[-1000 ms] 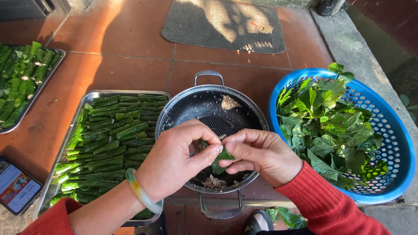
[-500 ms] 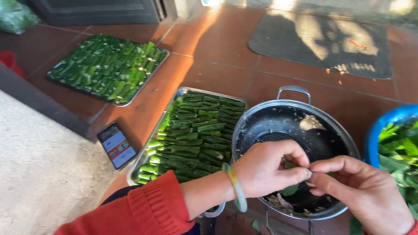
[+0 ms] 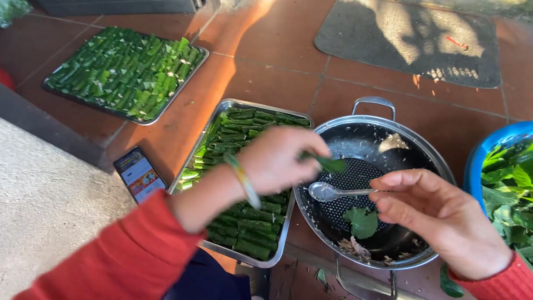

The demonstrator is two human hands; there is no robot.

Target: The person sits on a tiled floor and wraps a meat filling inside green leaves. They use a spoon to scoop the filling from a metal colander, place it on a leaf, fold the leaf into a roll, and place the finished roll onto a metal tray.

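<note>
My left hand (image 3: 280, 158) is shut on a small green rolled leaf (image 3: 330, 164) and holds it over the left rim of a steel pan (image 3: 422, 150). My right hand (image 3: 438, 219) hovers over the pan's right side with its fingers curled; whether it touches the metal spoon (image 3: 333, 192) lying in the pan I cannot tell. A loose green leaf (image 3: 362, 222) and bits of minced filling (image 3: 355, 247) lie in the pan's bottom. Just left of the pan stands a steel tray (image 3: 244, 105) filled with several green leaf rolls (image 3: 239, 136).
A second tray (image 3: 125, 119) full of leaf rolls sits at the far left on the red tiled floor. A phone (image 3: 139, 175) lies by the near tray. A blue basket (image 3: 488, 147) of fresh leaves stands at the right edge. A dark mat (image 3: 411, 41) lies beyond.
My hands have come apart: the left one has carried the rolled leaf leftward, toward the tray, and the right one has drawn back over the pan. The spoon now shows.
</note>
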